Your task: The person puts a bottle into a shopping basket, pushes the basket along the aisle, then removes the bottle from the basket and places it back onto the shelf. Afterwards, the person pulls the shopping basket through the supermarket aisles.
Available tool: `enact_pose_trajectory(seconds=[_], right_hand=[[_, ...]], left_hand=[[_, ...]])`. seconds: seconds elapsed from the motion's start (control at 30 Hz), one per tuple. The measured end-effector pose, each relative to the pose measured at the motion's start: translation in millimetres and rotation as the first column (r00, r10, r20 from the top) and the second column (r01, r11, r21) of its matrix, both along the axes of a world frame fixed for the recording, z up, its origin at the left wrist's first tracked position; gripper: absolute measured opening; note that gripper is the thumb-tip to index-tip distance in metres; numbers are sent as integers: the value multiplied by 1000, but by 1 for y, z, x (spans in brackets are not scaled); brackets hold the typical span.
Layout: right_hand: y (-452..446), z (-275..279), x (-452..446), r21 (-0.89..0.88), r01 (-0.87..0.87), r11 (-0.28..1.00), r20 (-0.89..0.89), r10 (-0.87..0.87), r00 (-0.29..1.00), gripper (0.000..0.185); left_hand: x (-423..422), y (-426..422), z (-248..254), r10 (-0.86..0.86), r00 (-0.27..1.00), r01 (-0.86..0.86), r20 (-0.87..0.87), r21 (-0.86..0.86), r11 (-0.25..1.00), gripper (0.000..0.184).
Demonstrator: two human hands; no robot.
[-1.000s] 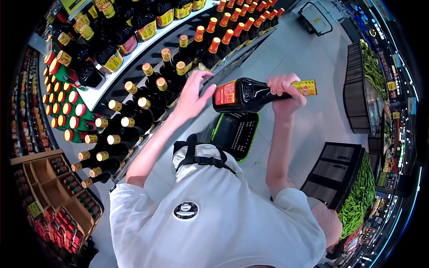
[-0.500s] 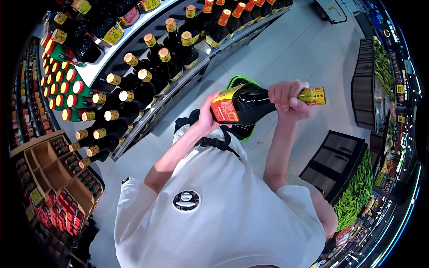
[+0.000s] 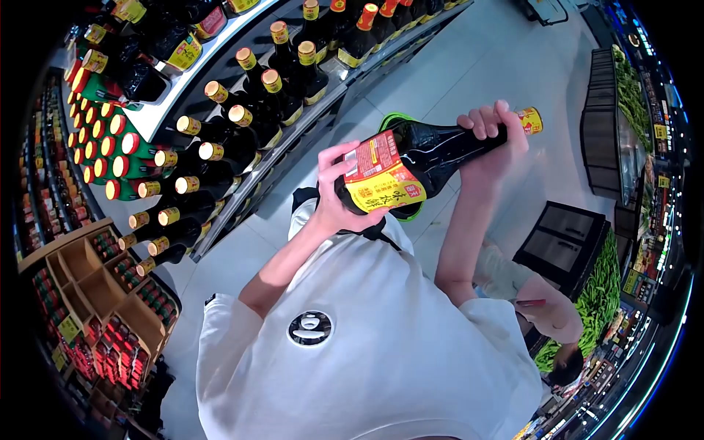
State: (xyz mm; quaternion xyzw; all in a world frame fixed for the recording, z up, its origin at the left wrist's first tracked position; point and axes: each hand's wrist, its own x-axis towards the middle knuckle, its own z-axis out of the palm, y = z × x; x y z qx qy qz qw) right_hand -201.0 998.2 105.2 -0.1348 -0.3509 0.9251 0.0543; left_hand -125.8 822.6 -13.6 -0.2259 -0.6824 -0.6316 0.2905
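A large dark bottle (image 3: 440, 150), apparently soy sauce, lies almost sideways in front of my chest, held in both hands. My left hand (image 3: 334, 209) wraps round its base end, fingers on either side of the red and yellow label (image 3: 385, 172). Around the long neck, just below the yellow and red cap (image 3: 529, 121), my right hand (image 3: 502, 150) is closed. Beneath the bottle, a green-rimmed basket (image 3: 400, 117) shows partly; most of it is hidden.
Shelves at left carry rows of similar dark bottles (image 3: 282, 95) and green bottles with red and yellow caps (image 3: 121, 147). A wooden divided display (image 3: 99, 282) stands lower left. At right are a bin of green vegetables (image 3: 605, 282) and another person (image 3: 554, 308) close by.
The bottle has turned about its length, bringing more of the label's yellow part into view. My right hand has shifted its hold and risen slightly. The other person shows more at right.
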Motion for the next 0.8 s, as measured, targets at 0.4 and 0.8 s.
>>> enact_pose_trajectory(seconds=[0.4,0.8], right_hand=[[-62,-4,-57,654,-181,735,-252,437,864,17],[-109,-63,-158,717,-206,666,-237,510,826,20]], left_hand=[[-67,17,-12,105,925,-96,366,-43,994,87],[-158,18,-78,441,809,-470,388,-24,883,90]])
